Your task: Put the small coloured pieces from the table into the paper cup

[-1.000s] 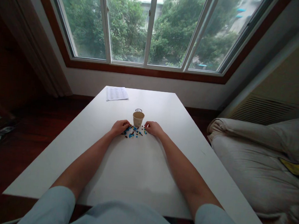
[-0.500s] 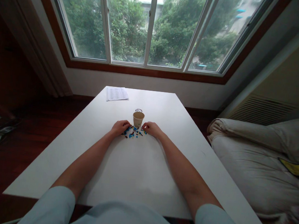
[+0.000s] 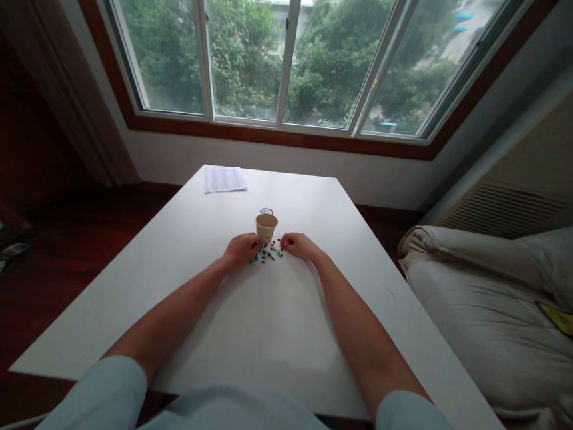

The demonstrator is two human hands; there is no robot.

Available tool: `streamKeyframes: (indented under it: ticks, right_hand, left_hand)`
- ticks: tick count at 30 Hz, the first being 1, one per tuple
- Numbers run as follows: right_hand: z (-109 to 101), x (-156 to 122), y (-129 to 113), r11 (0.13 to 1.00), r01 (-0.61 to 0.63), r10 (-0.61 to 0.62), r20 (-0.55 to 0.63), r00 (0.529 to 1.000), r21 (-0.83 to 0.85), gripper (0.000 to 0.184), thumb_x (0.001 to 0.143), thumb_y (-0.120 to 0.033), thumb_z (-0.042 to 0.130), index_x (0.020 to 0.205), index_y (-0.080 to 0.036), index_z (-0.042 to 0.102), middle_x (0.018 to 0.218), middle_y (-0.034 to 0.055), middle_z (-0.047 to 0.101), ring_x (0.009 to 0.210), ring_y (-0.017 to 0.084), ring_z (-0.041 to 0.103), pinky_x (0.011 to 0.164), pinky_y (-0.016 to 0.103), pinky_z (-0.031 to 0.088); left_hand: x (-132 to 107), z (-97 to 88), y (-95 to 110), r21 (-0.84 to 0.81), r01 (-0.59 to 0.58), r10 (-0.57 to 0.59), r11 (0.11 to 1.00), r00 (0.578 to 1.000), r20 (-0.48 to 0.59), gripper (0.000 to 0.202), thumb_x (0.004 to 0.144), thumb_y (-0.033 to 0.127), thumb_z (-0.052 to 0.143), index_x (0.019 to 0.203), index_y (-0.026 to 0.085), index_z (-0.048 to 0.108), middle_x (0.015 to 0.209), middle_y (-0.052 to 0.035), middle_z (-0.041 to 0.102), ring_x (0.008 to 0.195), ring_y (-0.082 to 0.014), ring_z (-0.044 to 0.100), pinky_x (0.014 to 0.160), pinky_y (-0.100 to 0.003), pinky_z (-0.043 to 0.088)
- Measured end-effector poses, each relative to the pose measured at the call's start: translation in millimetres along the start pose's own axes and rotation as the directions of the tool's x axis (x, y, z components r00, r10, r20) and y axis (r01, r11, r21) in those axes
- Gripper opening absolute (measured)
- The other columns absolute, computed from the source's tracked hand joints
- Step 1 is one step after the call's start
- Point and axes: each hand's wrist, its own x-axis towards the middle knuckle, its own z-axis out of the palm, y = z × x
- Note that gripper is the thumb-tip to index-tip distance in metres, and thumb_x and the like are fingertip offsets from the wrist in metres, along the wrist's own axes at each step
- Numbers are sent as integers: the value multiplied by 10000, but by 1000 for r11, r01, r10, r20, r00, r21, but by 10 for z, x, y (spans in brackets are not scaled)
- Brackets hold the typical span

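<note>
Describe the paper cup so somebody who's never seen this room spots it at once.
Find the window, then the white table before it. Beyond most of the small colored pieces, between the left hand and right hand, stands the paper cup. It is tan, open-topped and upright, unlike the tiny pieces and flat papers.
</note>
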Motion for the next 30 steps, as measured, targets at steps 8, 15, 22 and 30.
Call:
streamKeyframes:
  ticks: [8,15,22,30]
  right_hand:
    - [26,-19,7,995,-17,6,-108,994,-101,209,762,-137,561,867,-194,733,757,-4,666,684,123,530,641,210,358]
    - [102,-51,-15,994,76,-86,-141,986,-73,250,783,-147,555,951,-207,731,857,13,674,713,122,532,689,215,378]
    - [146,-35,42,990,128,-135,-145,980,-57,237,793,-170,574,968,-212,728,838,6,644,707,122,523,683,218,373]
    - [170,-11,55,983,177,-182,-130,975,-54,181,806,-168,574,879,-209,735,837,14,648,694,118,531,667,219,380]
  left_hand:
    - [17,243,250,-38,-79,81,996,996,30,292,900,275,527,1090,225,743,1058,-143,689,1009,-286,614,931,-414,431]
    - [-12,270,174,31,-61,59,998,996,61,351,856,203,532,1132,261,740,1080,-95,692,1033,-284,595,918,-382,418]
    - [-21,253,191,51,-45,43,998,998,44,322,889,249,525,1125,274,742,1087,-89,692,1018,-270,600,911,-356,415]
    - [-25,254,284,189,-26,10,982,997,83,400,937,235,452,1283,285,645,1210,-82,654,1088,-253,573,947,-350,405]
